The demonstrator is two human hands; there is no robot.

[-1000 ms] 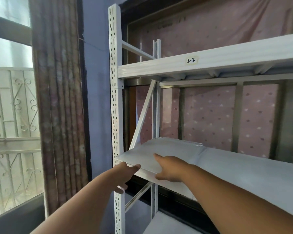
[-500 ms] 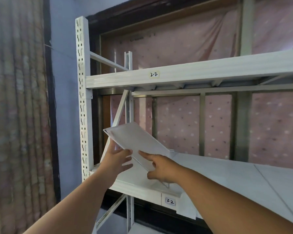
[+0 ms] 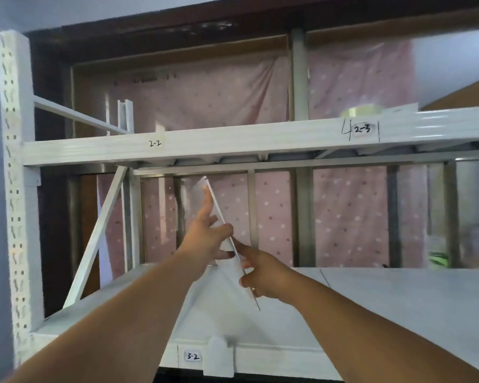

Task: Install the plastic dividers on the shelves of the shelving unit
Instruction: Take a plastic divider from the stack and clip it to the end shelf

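Observation:
A thin clear plastic divider (image 3: 224, 219) stands nearly on edge above the lower shelf (image 3: 398, 305) of the white shelving unit, tilted with its top leaning left. My left hand (image 3: 206, 239) presses flat against its left face, one finger stretched up along it. My right hand (image 3: 263, 275) pinches the divider's lower front edge. The divider's top corner reaches close under the upper shelf beam (image 3: 205, 145). A white clip (image 3: 219, 357) sits on the lower shelf's front lip beside the label 3-2 (image 3: 192, 356).
The perforated white upright (image 3: 14, 189) stands at the left with a diagonal brace (image 3: 100, 230) behind it. A tape roll (image 3: 362, 110) lies on the upper shelf near label 2-3. Pink dotted fabric hangs behind the rack.
The divider has swung up from lying flat on the shelf to almost vertical, and both hands rose with it. The view has shifted right along the shelves.

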